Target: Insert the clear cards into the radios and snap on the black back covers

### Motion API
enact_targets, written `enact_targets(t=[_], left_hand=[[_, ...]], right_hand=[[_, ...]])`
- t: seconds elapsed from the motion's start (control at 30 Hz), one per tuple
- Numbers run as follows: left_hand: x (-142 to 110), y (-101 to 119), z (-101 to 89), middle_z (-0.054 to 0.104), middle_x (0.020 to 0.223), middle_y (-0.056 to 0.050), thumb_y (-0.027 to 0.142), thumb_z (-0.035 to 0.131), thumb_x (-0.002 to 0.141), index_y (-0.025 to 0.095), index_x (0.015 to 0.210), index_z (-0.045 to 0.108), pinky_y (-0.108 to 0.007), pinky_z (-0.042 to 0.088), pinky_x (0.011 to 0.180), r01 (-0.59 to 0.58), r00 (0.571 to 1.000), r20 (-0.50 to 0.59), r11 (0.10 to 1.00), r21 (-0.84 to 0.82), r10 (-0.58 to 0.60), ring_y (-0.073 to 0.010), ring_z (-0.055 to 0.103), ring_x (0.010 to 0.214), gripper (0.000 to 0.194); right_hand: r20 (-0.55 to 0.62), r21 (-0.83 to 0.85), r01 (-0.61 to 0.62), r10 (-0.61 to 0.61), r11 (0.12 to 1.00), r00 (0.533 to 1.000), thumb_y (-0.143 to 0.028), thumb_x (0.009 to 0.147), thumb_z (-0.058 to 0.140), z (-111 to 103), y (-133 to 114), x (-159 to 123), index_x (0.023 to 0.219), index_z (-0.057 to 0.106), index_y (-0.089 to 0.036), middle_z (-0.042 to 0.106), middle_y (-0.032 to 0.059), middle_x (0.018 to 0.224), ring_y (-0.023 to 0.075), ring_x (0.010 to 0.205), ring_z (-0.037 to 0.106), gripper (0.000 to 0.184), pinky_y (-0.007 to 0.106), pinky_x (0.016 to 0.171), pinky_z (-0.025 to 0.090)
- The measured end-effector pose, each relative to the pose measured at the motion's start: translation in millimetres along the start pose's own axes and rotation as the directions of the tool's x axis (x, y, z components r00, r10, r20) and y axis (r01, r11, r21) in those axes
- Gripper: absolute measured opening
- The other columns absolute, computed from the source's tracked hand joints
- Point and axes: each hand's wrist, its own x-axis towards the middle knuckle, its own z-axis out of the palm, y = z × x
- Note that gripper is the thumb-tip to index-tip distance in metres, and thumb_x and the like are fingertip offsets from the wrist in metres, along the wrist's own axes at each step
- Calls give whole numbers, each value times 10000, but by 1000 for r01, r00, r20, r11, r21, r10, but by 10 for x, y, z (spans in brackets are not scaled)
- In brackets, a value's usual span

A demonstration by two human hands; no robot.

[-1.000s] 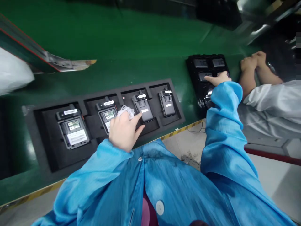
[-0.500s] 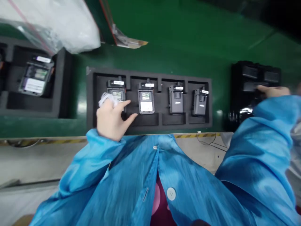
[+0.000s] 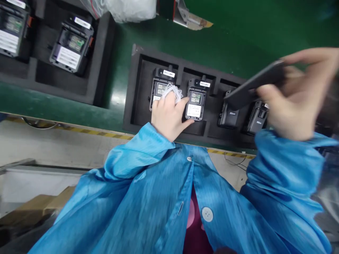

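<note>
My left hand [image 3: 168, 116] is over the dark foam tray [image 3: 129, 109], its thumb and index finger apart near the edge of a handheld device [image 3: 195, 102] with an uncovered back. The other fingers keep a small bunch of thin white translucent frames [image 3: 172, 92], partly covering another open-backed device [image 3: 156, 84]. On the right, raised above the tray, my right hand [image 3: 293, 95] grips a flat black panel [image 3: 251, 86], tilted, between thumb and fingers. Below it lie two devices with black backs fitted, one [image 3: 229, 114] partly hidden by the panel, the other [image 3: 256, 118] partly behind my hand.
A second foam tray [image 3: 97, 70] at the left holds more open-backed devices [image 3: 71, 46]. Clear plastic bags [image 3: 132, 8] lie behind it, beside a taped strip [image 3: 194, 19]. The green bench's striped front edge [image 3: 106, 133] runs close before my body.
My right hand has come in from the black stack at far right, bringing the panel up over the tray. My left hand has shifted right towards the second device; the view has turned.
</note>
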Motion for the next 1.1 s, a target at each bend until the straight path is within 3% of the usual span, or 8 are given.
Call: enact_targets(t=[0.13,0.27,0.47,0.57,0.7,1.1], left_hand=[[1,-14,13,550,1275,-163,511,727,819,256,1412,529,-448,389,937,-13,1000,-2,1000,-14,13,-370,546,1162,675],[-8,-25,26,546,1291,-170,493,729,822,242,1412,524,-444,389,939,-24,1000,-18,999,-31,24,-367,545,1163,674],[-10,-31,35,541,1302,-174,461,702,851,231,1414,517,-455,383,959,-43,999,-17,997,-66,42,-369,525,1193,636],[-11,-27,27,539,1309,-177,466,699,852,225,1423,506,-461,384,970,-33,999,0,998,-60,33,-373,519,1202,649],[-9,-22,18,511,1353,-186,474,699,850,217,1440,482,-478,378,986,-24,999,40,998,-61,26,-398,489,1252,679],[-25,-21,30,501,1365,-179,446,696,858,204,1400,513,-463,365,982,-20,1000,13,996,-86,22,-390,490,1254,621]], right_hand=[[344,91,-15,-17,996,939,-450,882,683,663,-78,98,1160,551,-261,551,71,1194,195,1048,591,361,400,997,508],[462,48,-68,38,997,886,-550,860,674,853,77,133,1182,536,-256,561,51,1221,223,1129,575,457,432,1057,488],[458,-24,8,4,1000,889,-554,895,607,893,220,119,1227,504,-263,543,59,1250,246,1154,557,453,467,1066,470],[420,-268,55,65,962,905,-576,933,517,961,176,39,1270,486,-242,522,103,1297,286,1208,508,476,523,1101,408],[348,-577,76,160,813,924,-585,979,384,1063,88,-69,1290,480,-197,487,165,1329,341,1277,427,507,577,1096,340],[267,-720,98,144,687,953,-508,1001,337,1208,-27,-188,1299,533,-189,479,186,1362,384,1301,390,479,613,1048,303]])
